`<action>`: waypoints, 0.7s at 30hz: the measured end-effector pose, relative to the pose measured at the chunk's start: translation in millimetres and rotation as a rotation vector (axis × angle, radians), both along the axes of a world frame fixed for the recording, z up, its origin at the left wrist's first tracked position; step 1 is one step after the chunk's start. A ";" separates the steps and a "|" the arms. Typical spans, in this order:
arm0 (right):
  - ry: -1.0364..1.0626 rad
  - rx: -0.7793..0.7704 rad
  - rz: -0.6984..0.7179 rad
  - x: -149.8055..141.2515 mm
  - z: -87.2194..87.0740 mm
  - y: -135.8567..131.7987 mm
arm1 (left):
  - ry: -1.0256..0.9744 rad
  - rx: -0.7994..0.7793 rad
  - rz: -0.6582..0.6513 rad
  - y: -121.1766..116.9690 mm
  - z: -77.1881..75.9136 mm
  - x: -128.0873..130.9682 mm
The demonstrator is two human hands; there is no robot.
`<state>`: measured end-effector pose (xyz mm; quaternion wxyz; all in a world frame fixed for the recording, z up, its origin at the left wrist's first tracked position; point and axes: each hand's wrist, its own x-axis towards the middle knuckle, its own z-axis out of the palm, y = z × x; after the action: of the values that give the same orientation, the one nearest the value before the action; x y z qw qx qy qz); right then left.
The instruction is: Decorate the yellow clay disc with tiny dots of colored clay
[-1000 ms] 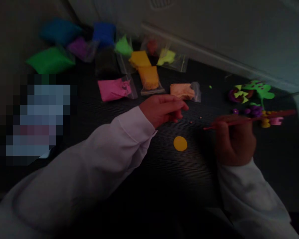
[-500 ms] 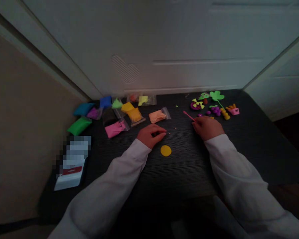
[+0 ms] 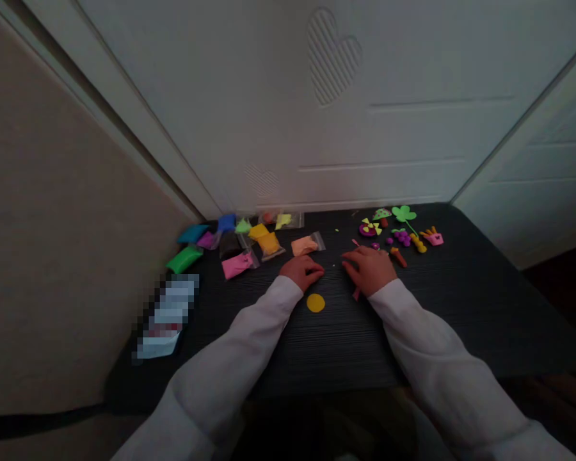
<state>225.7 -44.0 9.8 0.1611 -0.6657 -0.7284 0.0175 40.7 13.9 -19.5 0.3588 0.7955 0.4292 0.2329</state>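
My left hand [image 3: 303,273] rests low over the table with its thumb and fingertips pinched together; whatever they hold, if anything, is too small to make out. Just below it lies a flat yellow clay disc [image 3: 315,303]. My right hand [image 3: 370,271] is closed over a thin pink modelling tool [image 3: 356,294], whose ends show above and below the fingers. Between the two hands is a tiny pale crumb [image 3: 333,265]. Behind my left hand sits an opened bag of peach clay [image 3: 304,246].
Several bags of coloured clay, among them a pink one [image 3: 237,264] and a green one [image 3: 184,259], lie at the back left. A phone [image 3: 166,326] stands at the left. Small clay models, including a green clover [image 3: 404,214] and purple grapes [image 3: 402,238], fill the back right.
My right hand has moved left, closer to my left hand, turning the pink tool with it. An orange-brown cone-shaped model now shows beside it. The camera view has tilted up.
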 end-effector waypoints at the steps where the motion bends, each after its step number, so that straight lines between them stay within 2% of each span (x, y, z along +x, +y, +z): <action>1: 0.012 0.007 0.041 -5.1 0.2 -0.5 | -0.037 -0.017 0.018 -0.5 0.6 -0.8; 5: 0.078 0.050 0.157 -21.7 8.7 4.4 | -0.239 -0.133 0.113 -0.4 1.4 -8.2; 10: 0.175 0.129 0.249 -43.3 26.1 14.5 | -0.550 -0.363 0.197 4.6 -2.1 -17.6; 16: 0.264 0.291 0.305 -50.7 12.8 8.8 | -0.751 -0.650 0.135 0.3 -1.5 -13.5; 21: 0.253 0.274 0.300 -45.9 6.0 5.9 | -0.806 -0.766 0.074 -3.3 -0.7 -9.8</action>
<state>179.8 -38.1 15.8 0.3354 -0.5144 -0.7888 0.0257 30.9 10.6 -20.2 0.7497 0.4405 0.3399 0.3583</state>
